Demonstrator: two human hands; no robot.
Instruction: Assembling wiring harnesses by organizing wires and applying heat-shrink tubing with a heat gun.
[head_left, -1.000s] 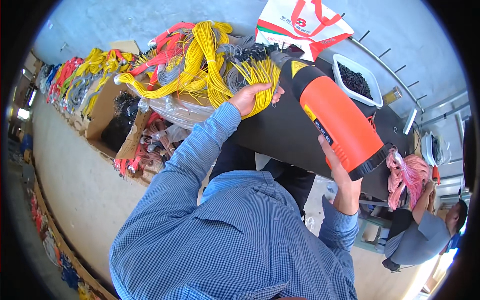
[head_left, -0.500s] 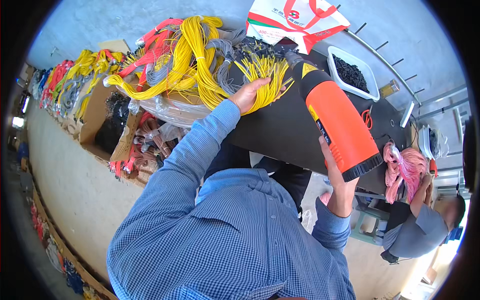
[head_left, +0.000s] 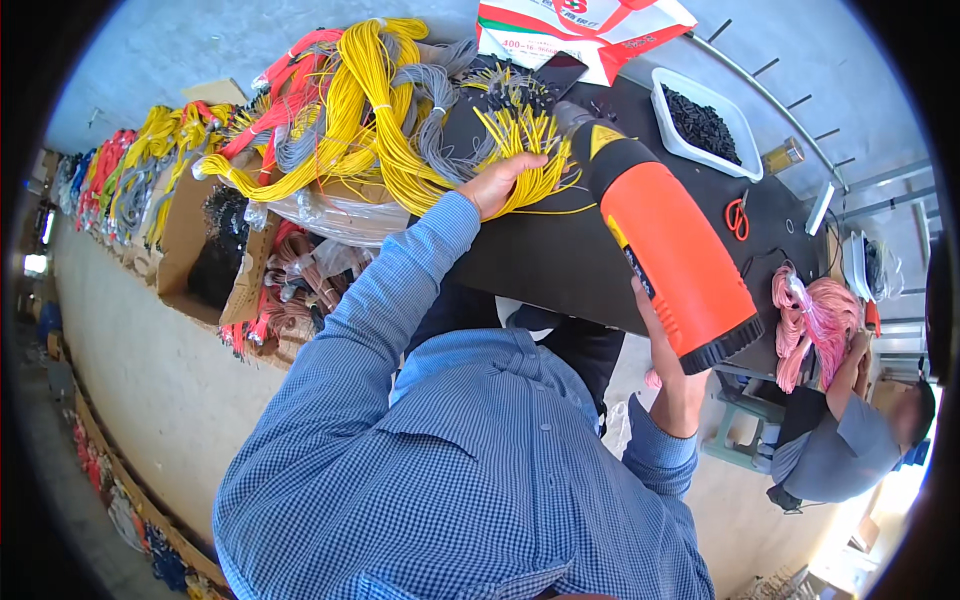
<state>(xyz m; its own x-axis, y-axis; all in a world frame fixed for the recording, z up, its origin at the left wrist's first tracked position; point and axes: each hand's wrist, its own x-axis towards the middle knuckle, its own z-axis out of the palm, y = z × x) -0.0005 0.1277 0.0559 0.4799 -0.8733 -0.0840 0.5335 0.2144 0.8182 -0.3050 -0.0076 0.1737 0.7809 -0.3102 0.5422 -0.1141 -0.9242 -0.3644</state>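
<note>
My left hand (head_left: 505, 183) is closed round a bundle of yellow wires (head_left: 418, 165) near its end, where the loose tips with black pieces fan out on the dark table (head_left: 590, 262). A heat gun (head_left: 672, 255), orange with a black front and black ribbed rear cap, is in my right hand (head_left: 676, 385). Its metal nozzle (head_left: 572, 118) points toward the wire tips, close beside them. Most of my right-hand fingers are hidden behind the gun body. Beyond the bundle lie grey wires (head_left: 438, 92) and red wires (head_left: 292, 95).
A white tray (head_left: 748, 165) of small black parts stands at the back right, near orange-handled scissors (head_left: 737, 218) and pink wire bundles (head_left: 808, 320). A white-and-red bag (head_left: 590, 45) is behind. Cardboard boxes (head_left: 190, 245) are at left. Another person (head_left: 850, 440) sits at right.
The view has shifted slightly, baring more of the scissors. The heat gun's nozzle now sits nearer the yellow wire tips; one loose yellow wire sticks out below it. Both hands keep their hold.
</note>
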